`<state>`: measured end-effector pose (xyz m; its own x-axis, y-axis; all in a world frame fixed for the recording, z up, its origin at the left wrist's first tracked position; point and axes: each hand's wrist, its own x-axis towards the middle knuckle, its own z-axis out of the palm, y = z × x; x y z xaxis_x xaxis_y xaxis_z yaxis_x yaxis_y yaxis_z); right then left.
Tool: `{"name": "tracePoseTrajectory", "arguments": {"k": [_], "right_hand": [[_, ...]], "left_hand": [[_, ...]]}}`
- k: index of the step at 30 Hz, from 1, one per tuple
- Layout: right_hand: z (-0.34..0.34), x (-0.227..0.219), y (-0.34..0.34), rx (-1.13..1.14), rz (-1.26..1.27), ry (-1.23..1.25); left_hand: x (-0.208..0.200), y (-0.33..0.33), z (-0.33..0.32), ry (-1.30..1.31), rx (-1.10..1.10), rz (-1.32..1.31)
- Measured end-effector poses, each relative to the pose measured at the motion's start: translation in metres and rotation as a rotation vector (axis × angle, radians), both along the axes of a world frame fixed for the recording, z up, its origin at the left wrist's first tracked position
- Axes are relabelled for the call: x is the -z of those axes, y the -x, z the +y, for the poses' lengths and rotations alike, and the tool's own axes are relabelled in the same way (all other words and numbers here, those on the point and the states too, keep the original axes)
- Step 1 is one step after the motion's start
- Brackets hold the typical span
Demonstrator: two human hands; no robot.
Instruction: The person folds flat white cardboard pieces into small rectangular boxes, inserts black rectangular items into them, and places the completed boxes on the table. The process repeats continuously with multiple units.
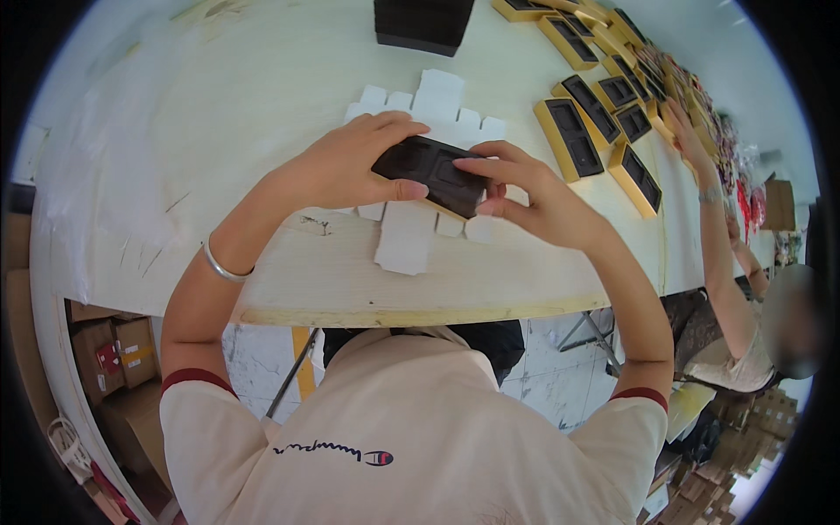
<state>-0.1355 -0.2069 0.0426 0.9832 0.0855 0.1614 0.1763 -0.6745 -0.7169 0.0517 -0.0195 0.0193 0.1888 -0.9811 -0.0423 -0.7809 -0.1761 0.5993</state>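
Observation:
A black plastic insert tray (432, 171) with moulded recesses is between my hands above the table, and a thin gold edge shows along its near side. My left hand (350, 162) grips its left end, the thumb on the near edge and the fingers over the far edge. At the other end, my right hand (531, 192) holds the corner, with the index finger laid on top of the tray and the thumb at the near side. Underneath lies a flat white cardboard box blank (405, 238), its flaps spread out; my hands and the tray cover its middle.
Several gold boxes with black inserts (570, 140) crowd the table's right side. A black box (423, 24) stands at the far middle. A co-worker's hand (685, 131) reaches among the gold boxes. Clear plastic sheeting (96, 166) lies left; cardboard cartons (133, 350) sit below the table.

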Motion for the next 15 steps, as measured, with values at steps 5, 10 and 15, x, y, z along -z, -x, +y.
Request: {"name": "tracePoseTrajectory", "arguments": {"k": [5, 10, 15], "right_hand": [[-0.006, 0.012, 0.002, -0.115, -0.190, 0.472], [0.005, 0.002, -0.001, -0.133, -0.076, 0.638], [0.024, 0.005, 0.007, -0.012, -0.270, 0.443]], "left_hand": [[-0.005, 0.024, 0.000, 0.057, -0.042, -0.102], [0.006, 0.030, -0.003, 0.135, -0.032, -0.332], [-0.001, 0.032, -0.003, 0.130, 0.002, -0.469]]}}
